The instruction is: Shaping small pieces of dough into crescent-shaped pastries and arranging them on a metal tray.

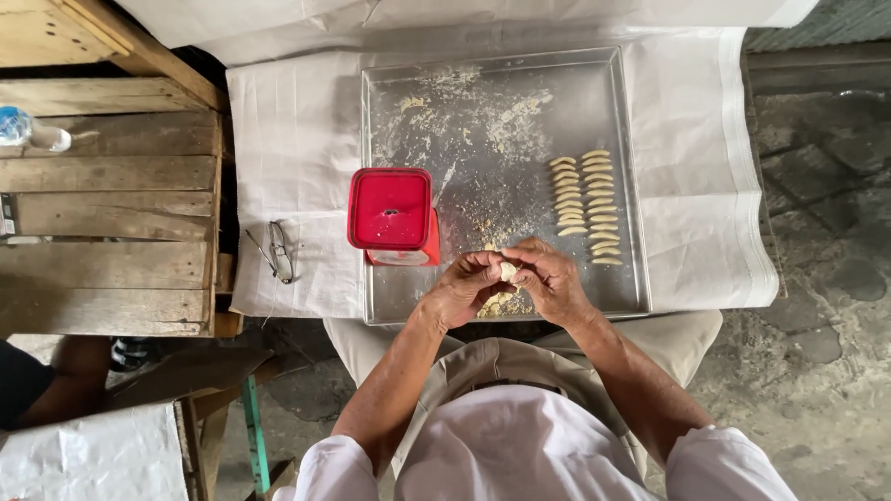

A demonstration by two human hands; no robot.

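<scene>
Dough piece, small and pale, is being pinched between the fingertips of both hands just above the near edge of a metal tray. The left hand is curling closed around its left side while the right hand is closing over it from the right, thumbs and forefingers meeting on the dough, apparently so it can be pressed into shape over the tray, where crumbs fall inside the rim. Directly under the hands, a small heap of pale scraps is lying on the tray's near edge. At the tray's left side, a red-lidded plastic container is standing shut, its contents hidden. Toward the tray's right side, two neat rows of finished curved pieces are sitting side by side, seemingly lined up to keep them apart. Flour dust and crumbs are spreading across the tray's far half. Left of the tray, a pair of spectacles is resting folded on the white cloth covering the tabletop, and farther left, a clear plastic bottle is lying on wooden planks.
</scene>
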